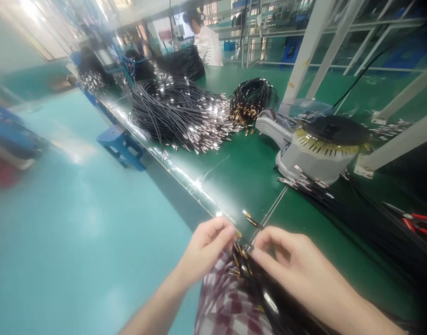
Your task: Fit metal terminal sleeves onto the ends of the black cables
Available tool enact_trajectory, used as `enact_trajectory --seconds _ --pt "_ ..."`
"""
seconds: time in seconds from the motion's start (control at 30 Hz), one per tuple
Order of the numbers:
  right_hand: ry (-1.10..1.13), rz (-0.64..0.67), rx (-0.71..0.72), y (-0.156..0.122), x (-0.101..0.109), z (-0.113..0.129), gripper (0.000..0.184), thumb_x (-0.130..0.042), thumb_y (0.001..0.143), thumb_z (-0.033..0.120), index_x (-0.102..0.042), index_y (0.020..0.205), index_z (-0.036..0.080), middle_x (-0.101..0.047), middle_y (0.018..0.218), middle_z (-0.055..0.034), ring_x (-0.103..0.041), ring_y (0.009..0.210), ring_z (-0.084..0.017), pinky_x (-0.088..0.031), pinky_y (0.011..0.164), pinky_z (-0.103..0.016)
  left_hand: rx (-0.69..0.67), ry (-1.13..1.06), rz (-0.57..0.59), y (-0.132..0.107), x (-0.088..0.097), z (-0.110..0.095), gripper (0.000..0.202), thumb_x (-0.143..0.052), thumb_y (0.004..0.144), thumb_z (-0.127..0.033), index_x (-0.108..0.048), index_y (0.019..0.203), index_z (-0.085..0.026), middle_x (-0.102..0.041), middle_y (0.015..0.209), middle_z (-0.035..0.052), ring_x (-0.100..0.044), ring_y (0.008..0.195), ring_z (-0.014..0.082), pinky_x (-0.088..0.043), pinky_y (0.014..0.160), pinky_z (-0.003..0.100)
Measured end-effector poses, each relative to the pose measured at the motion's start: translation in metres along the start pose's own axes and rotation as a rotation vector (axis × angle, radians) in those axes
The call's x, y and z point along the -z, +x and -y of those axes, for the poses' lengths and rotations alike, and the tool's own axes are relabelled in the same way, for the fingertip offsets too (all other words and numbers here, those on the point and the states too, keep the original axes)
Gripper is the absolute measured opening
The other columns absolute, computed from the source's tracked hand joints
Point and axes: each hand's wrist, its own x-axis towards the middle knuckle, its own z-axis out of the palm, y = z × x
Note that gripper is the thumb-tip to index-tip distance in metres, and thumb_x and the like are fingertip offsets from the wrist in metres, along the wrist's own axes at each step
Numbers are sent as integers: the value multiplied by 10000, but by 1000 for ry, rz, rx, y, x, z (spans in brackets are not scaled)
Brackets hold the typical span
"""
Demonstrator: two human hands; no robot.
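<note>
A bundle of thin black cables with gold-tipped connectors (pixel 246 267) lies across my lap on plaid cloth (pixel 222 302), at the near edge of the green table (pixel 241 172). My left hand (pixel 206 249) pinches the connector ends from the left, fingers closed. My right hand (pixel 293 265) pinches the same cluster of ends from the right. One gold-tipped end (pixel 250 217) sticks up between the two hands.
A grey tape dispenser machine (pixel 321 144) stands to the right, black cables (pixel 356 214) laid beside it. Red-handled cutters (pixel 417 223) lie at far right. Large piles of black cables (pixel 178 111) and a smaller coil (pixel 251 100) sit farther back. Another person (pixel 206 42) stands behind. Blue stool (pixel 120 144) on the floor.
</note>
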Motion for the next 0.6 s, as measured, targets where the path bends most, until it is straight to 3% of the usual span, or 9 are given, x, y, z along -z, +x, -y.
enact_trajectory --seconds 0.1,0.23,0.33,0.47,0.53,0.6 --pt "112 -68 30 2 -5 1 207 -557 859 355 -644 753 201 -532 583 30 -429 484 -112 -328 439 -211 -29 0 -30 -2 -5 -1 317 -531 930 -358 -547 669 -180 -513 624 -22 -445 606 124 -374 599 252" --pt "269 -116 -13 7 -14 3 215 -591 843 379 -642 766 184 -488 545 40 -416 474 -106 -330 437 -211 -54 -11 -54 -7 -11 -2 318 -510 943 -367 -531 684 -183 -485 626 -29 -422 608 122 -365 594 253" --pt "435 -82 -106 10 -17 3 230 -646 812 403 -636 772 177 -476 546 53 -413 488 -100 -337 468 -215 -66 -15 -67 -9 -13 -1 327 -498 949 -372 -506 678 -188 -431 617 -40 -381 598 119 -342 576 253" --pt "750 15 -192 11 -20 3 258 -752 718 399 -638 729 168 -624 690 4 -542 611 -127 -434 576 -227 -89 -3 -63 -9 -14 0 326 -494 953 -363 -487 679 -187 -395 628 -47 -334 591 114 -310 558 253" --pt "753 -25 -216 10 -23 2 250 -767 699 394 -649 716 174 -645 694 -5 -560 626 -142 -444 592 -242 -97 2 -52 -9 -15 1 318 -492 955 -352 -487 685 -185 -399 638 -46 -336 595 113 -308 560 254" --pt "594 -158 -181 7 -27 2 212 -740 727 387 -671 724 187 -658 698 -13 -551 615 -152 -427 582 -260 -104 6 -45 -10 -15 1 313 -483 959 -344 -490 691 -183 -403 648 -44 -340 603 113 -309 565 252"
